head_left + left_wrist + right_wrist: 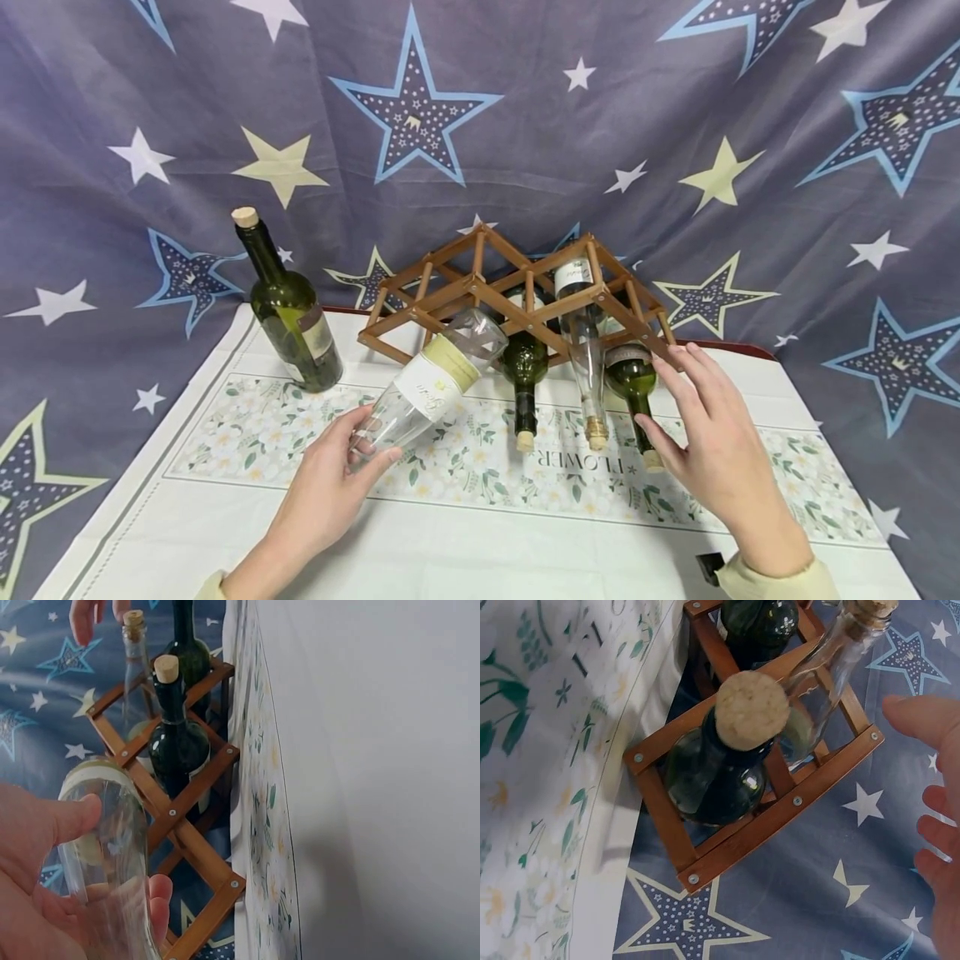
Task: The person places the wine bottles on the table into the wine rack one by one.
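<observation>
My left hand (330,479) grips a clear glass wine bottle (431,387) by its narrower end, fingers curled round it. The bottle tilts, its wide base pointing at the wooden wine rack (474,285) and overlapping the rack's front in the head view. Its neck is hidden by the hand. Three corked bottles lie in the rack, necks toward me: a green bottle (527,360), a clear bottle (587,354) and another green bottle (632,377) at the right end. My right hand (716,437) is by the rack's right end, fingers spread and holding nothing.
A corked dark green bottle (288,325) stands upright on the table left of the rack. A white tablecloth (450,558) with a floral band covers the table. Behind the rack hangs a star-print curtain (525,167). A small black object (709,568) lies near my right wrist.
</observation>
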Demonstrator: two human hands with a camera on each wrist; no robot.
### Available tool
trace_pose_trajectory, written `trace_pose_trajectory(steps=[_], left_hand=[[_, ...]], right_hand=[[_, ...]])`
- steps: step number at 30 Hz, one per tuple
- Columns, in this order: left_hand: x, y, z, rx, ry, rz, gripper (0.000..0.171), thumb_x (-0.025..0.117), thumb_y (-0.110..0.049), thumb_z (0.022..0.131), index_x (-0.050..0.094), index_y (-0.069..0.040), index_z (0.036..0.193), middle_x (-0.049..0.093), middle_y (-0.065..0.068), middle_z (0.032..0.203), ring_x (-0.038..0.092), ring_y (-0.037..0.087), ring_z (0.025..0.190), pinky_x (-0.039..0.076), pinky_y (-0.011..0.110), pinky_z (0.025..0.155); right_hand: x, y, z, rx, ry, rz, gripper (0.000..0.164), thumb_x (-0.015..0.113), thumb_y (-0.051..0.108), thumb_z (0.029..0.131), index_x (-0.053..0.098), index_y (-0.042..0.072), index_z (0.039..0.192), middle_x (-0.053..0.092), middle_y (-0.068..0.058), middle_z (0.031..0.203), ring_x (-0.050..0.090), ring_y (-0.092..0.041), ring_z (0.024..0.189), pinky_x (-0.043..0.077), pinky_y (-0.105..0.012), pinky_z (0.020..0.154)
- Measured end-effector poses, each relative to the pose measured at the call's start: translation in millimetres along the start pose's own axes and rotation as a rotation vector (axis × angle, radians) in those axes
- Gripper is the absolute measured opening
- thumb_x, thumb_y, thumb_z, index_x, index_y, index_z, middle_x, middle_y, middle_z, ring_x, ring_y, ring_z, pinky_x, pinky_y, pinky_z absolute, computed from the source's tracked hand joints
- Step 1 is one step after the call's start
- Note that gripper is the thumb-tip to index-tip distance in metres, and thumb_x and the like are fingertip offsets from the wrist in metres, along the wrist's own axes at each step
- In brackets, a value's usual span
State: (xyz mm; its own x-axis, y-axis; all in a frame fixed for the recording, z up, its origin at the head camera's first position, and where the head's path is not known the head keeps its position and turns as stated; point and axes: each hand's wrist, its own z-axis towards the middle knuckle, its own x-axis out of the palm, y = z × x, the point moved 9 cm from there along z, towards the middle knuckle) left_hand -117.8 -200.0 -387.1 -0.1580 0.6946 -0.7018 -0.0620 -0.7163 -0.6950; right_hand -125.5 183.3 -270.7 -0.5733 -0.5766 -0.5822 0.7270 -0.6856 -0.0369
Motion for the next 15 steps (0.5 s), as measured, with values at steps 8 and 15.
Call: trace_pose_trajectory(steps=[8,15], left_hand=[[7.3,1.6,2.9,-0.071,0.040,-0.086,0.076,0.070,-0.051,0.088,0.046,-0.007,0.145,0.062,0.000,0.095,0.057,0.013,0.084,0.051,0.029,0.073],[13.5,4.1,3.9,-0.145,0.071,-0.152,0.079,0.070,-0.054,0.087,0.045,-0.007,0.145,0.061,0.003,0.097,0.057,0.015,0.084,0.051,0.027,0.071]], right_hand=[[-3,-6,-7,0.023,0.006,-0.023,0.060,0.055,0.044,0.099,0.058,-0.006,0.132,0.051,-0.028,0.138,0.043,-0.044,0.132,0.030,-0.054,0.112],[-5,-10,-9,0.032,0.008,-0.028,0.062,0.055,0.046,0.099,0.057,-0.006,0.132,0.051,-0.027,0.138,0.042,-0.044,0.133,0.029,-0.054,0.112]])
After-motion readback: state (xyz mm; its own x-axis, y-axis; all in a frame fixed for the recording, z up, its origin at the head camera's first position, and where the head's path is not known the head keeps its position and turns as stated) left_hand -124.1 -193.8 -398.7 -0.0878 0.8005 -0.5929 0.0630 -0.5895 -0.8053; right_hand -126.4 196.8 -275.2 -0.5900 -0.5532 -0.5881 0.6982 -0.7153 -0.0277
